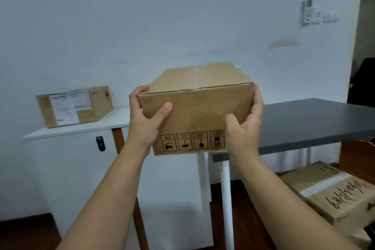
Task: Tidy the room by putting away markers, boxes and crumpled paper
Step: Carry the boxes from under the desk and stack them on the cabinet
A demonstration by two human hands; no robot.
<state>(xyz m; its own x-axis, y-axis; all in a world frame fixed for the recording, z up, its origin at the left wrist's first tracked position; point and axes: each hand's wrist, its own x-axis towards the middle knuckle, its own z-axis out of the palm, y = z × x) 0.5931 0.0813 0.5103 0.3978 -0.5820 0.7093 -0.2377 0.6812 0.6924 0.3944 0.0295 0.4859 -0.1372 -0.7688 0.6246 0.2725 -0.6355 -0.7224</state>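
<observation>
A closed brown cardboard box (197, 103) with upside-down black handling symbols on its near side is held up in the air at chest height. My left hand (146, 116) grips its left side, thumb on the front face. My right hand (246, 126) grips its right side, thumb on the front. A second cardboard box (97, 103) with a white shipping label stands on the white cabinet at the left. A third box (332, 193), with handwritten numbers, lies low at the right under the grey table.
The white cabinet (113, 123) with a black lock stands against the wall at left. A dark grey table (316, 122) on white legs extends to the right. A dark wooden floor shows below. Wall switches hang at the upper right.
</observation>
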